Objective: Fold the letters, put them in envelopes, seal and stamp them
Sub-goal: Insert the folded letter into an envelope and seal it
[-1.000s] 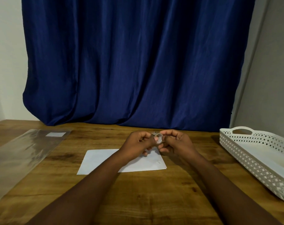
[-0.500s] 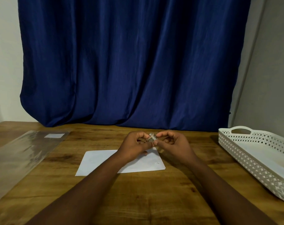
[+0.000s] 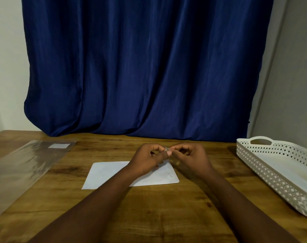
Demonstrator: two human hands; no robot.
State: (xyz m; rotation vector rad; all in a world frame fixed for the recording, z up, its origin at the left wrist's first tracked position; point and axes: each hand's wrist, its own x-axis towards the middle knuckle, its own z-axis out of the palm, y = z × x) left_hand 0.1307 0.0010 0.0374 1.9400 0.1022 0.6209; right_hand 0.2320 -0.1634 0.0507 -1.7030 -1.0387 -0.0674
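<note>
A white envelope (image 3: 107, 174) lies flat on the wooden table (image 3: 158, 216) in the middle. Above its far right part my left hand (image 3: 149, 159) and my right hand (image 3: 189, 157) meet fingertip to fingertip. Both pinch a small pale thing (image 3: 167, 149), most likely a stamp or a bit of tape; it is too small to name surely. My left forearm covers the envelope's middle.
A white perforated tray (image 3: 272, 171) with a handle stands at the right edge of the table. A clear plastic sleeve (image 3: 23, 165) with a white label lies at the left. A dark blue curtain (image 3: 145, 67) hangs behind the table.
The small thing between my fingers has shrunk from view, now nearly hidden by the fingertips. The hands stay together over the envelope; the head view has shifted slightly.
</note>
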